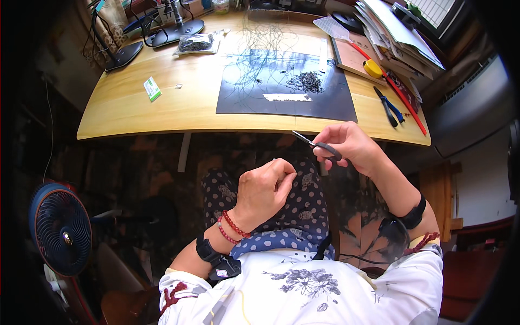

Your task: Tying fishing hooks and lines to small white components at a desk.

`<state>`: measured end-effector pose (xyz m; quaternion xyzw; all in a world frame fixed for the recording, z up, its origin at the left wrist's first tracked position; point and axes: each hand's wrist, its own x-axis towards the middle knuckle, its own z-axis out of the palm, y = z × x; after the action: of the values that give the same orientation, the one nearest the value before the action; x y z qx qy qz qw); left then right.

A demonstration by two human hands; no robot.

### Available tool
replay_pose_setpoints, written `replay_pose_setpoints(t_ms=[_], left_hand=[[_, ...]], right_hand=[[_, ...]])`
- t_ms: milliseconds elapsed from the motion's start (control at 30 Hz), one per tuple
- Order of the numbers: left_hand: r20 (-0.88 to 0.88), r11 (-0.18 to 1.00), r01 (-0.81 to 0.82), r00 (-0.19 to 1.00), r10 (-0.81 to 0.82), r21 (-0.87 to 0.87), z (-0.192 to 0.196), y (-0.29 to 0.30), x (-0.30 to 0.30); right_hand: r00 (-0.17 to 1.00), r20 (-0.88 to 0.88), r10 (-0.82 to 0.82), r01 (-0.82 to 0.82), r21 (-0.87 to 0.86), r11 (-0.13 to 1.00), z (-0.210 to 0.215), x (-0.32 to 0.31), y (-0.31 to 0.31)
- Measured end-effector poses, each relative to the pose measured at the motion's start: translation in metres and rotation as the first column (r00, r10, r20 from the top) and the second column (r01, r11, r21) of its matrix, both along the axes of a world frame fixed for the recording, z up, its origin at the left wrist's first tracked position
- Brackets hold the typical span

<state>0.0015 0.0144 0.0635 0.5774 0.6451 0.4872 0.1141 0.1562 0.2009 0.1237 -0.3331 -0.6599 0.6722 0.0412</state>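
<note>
My right hand (349,146) grips the small black-handled metal pliers (317,144), their long axis pointing up-left, above my left hand (265,187), whose fingers (284,170) pinch closed just below the tip.

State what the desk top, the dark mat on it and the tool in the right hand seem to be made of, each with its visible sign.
Desk top: probably wood or laminate, pale yellow with a smooth sheen.
Dark mat: likely rubber or plastic, flat, matt black.
Tool in the right hand: metal jaws, grey and slim; dark handles, perhaps plastic-coated.

White floral top (303,287), polka-dot trousers (303,211), red bead bracelets (232,227), black wrist straps both arms.
</note>
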Motion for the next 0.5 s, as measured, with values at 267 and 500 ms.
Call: replay_pose_setpoints(t_ms=[267, 500], left_hand=[[-0.002, 1.000, -0.004, 1.000, 0.004, 0.015, -0.002, -0.001, 0.000], [0.003, 0.998, 0.010, 1.000, -0.010, 0.057, -0.006, -0.001, -0.001]], right_hand=[[0.999, -0.006, -0.036, 0.036, -0.009, 0.999, -0.002, 0.000, -0.004], [0.999, 0.005, -0.054, 0.054, 0.067, 0.996, -0.001, 0.000, -0.010]])
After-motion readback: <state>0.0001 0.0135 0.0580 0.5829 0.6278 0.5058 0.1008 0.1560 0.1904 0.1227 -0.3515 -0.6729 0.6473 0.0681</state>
